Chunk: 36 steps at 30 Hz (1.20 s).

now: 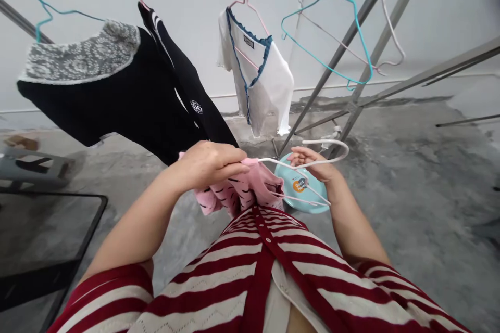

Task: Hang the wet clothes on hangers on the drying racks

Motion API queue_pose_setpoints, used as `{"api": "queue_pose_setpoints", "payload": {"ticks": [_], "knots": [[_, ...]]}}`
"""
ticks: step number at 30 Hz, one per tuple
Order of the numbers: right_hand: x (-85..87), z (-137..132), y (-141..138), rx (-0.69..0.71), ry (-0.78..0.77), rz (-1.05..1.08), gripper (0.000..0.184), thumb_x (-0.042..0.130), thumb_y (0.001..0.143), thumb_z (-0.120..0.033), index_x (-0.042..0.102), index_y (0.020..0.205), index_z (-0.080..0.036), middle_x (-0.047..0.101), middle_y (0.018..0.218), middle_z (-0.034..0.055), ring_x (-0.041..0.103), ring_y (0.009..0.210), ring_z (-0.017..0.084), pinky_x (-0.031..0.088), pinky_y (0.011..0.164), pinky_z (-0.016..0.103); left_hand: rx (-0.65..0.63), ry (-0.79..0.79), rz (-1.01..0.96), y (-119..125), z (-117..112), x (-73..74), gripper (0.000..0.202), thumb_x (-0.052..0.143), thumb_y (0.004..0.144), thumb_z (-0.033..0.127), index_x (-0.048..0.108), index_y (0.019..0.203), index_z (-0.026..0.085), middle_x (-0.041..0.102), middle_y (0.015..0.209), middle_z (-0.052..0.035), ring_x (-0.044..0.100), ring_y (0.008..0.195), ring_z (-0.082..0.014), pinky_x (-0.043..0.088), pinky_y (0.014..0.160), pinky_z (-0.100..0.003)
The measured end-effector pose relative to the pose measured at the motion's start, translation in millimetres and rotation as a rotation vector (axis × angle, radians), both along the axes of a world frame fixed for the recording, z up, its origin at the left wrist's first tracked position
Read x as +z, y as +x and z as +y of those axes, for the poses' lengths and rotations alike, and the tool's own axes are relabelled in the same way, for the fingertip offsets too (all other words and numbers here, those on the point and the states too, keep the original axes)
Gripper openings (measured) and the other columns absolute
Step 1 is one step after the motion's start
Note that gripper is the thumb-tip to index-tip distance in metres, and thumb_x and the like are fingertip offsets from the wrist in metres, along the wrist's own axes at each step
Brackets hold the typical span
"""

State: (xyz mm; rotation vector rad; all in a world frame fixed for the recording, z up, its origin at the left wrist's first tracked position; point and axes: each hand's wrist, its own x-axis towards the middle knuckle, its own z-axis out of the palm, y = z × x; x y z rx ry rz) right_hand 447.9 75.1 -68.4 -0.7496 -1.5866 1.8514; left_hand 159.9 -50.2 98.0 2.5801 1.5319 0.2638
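My left hand (pixel 213 164) is closed on a pink garment (pixel 261 179) with short black dashes, pinching it at its upper edge. One arm of a pale wire hanger (pixel 308 186) runs into the garment beside my fingertips. The hanger's other arm and its hook stick out to the right. My right hand (pixel 312 160) is behind the hanger's hook, fingers apart and loosely bent, with no visible grip on the wire. Beneath it sits a light blue basin (pixel 307 200) with a round label.
Black garments (pixel 128 99) hang at left, and a white top with blue trim (pixel 265 83) hangs ahead. A turquoise hanger (pixel 328 65) and a pale one hang by metal rack poles (pixel 344 47) at right. A grey plastic stool (pixel 35 169) is at far left.
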Motion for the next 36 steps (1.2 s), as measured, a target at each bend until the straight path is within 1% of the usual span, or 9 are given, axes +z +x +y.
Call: {"api": "queue_pose_setpoints", "payload": {"ticks": [2,5,8,10,17,21,27,32,36], "knots": [[-16.3,0,-3,0.043,-0.036,-0.074,0.051,0.074,0.062,-0.040,0.063,0.107,-0.018,0.068,0.097,0.0067,0.063,0.083,0.016,0.050,0.073,0.029,0.029,-0.040,-0.065,-6,-5,11.5,0.042,0.041,0.087,0.055,0.067,0.081,0.023,0.061,0.068,0.0002,0.058,0.064,-0.0116,0.039,0.058,-0.020],[-27.6,-18,-30,0.242,0.028,-0.117,0.045,0.073,0.061,-0.037,0.064,0.101,-0.016,0.068,0.092,0.0061,0.062,0.080,0.016,0.049,0.070,0.028,0.071,-0.041,-0.107,-11,-12,17.9,0.044,0.042,0.084,0.059,0.068,0.081,0.024,0.062,0.068,-0.0006,0.059,0.062,-0.0123,0.040,0.057,-0.021],[-28.0,-41,-66,0.186,0.152,-0.189,0.032,0.069,0.065,-0.035,0.065,0.090,-0.017,0.067,0.080,0.0027,0.060,0.074,0.015,0.046,0.059,0.024,0.103,0.021,-0.112,-18,-19,12.9,0.043,0.041,0.085,0.057,0.068,0.081,0.023,0.062,0.065,-0.0012,0.058,0.060,-0.0127,0.040,0.056,-0.022],[-29.7,-48,-83,0.101,0.142,-0.217,0.027,0.066,0.067,-0.035,0.064,0.086,-0.017,0.066,0.073,0.0009,0.059,0.069,0.014,0.043,0.053,0.022,0.135,0.083,-0.130,-27,-24,6.3,0.042,0.042,0.085,0.056,0.069,0.081,0.023,0.064,0.065,-0.0014,0.058,0.059,-0.0127,0.041,0.055,-0.022],[-42.7,-34,-83,-0.063,-0.458,0.115,0.029,0.071,0.061,-0.025,0.059,0.088,-0.019,0.065,0.067,-0.0015,0.060,0.058,0.013,0.050,0.058,0.027,0.381,0.350,-0.243,-68,-42,-29.1,0.034,0.052,0.082,0.052,0.071,0.085,0.025,0.072,0.075,-0.0006,0.063,0.063,-0.0136,0.046,0.057,-0.022],[-25.8,-18,-80,-0.138,-0.549,0.299,0.026,0.067,0.063,-0.022,0.062,0.089,-0.017,0.069,0.072,0.0021,0.063,0.065,0.015,0.052,0.063,0.029,0.449,0.442,-0.228,-80,-51,-46.2,0.027,0.055,0.083,0.046,0.072,0.087,0.026,0.071,0.073,0.0013,0.064,0.063,-0.0130,0.046,0.058,-0.021],[8.1,-7,-74,-0.375,-0.355,0.238,0.022,0.071,0.057,-0.022,0.063,0.077,-0.015,0.067,0.068,0.0004,0.059,0.061,0.012,0.048,0.062,0.024,0.521,0.532,-0.224,-93,-58,-63.5,0.027,0.052,0.086,0.045,0.072,0.088,0.026,0.070,0.071,0.0004,0.064,0.065,-0.0138,0.045,0.060,-0.022],[26.4,-7,-60,-0.733,0.141,-0.093,0.018,0.062,0.071,-0.034,0.062,0.073,-0.016,0.062,0.066,-0.0018,0.052,0.060,0.010,0.042,0.060,0.023,0.588,0.602,0.026,-93,-52,-85.2,0.027,0.056,0.084,0.045,0.073,0.090,0.024,0.061,0.057,-0.0003,0.054,0.055,-0.0123,0.030,0.048,-0.023],[39.8,-27,-63,-0.759,0.440,-0.244,0.023,0.052,0.082,-0.036,0.066,0.082,-0.018,0.067,0.079,0.0017,0.058,0.076,0.014,0.045,0.071,0.026,0.571,0.562,0.002,-69,-43,-106.7,0.029,0.052,0.088,0.042,0.073,0.092,0.023,0.060,0.058,-0.0011,0.053,0.055,-0.0117,0.029,0.047,-0.023]]}}
